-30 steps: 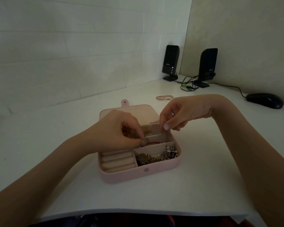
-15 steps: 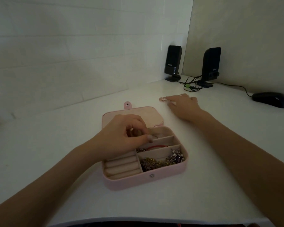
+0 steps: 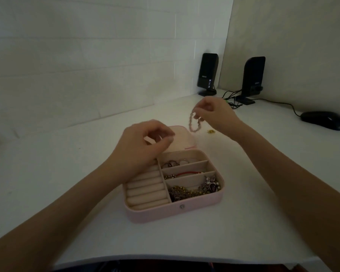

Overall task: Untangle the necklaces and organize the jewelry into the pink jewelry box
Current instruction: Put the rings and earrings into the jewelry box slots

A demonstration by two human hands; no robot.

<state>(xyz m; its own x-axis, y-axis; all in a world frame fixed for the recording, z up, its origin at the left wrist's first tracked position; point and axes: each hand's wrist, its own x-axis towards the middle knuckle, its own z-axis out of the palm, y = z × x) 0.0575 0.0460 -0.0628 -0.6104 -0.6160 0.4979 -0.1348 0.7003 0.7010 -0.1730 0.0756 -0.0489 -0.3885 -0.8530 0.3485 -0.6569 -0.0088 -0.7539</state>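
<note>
Fingers of the right hand pinch a pink beaded bracelet, dangling above the table behind the open pink jewelry box; the left hand hovers over it, loosely curled, holding nothing.

pink jewelry box (beige lining) | pink bead bracelet | black speakers | white table

Two bare forearms enter the head view from the near edge, one from the near left and one from the near right. No sleeve covers either arm up to the frame border. The left hand and the right hand are ungloved. Whether a ring is worn on either hand cannot be told in this dim view.
</note>
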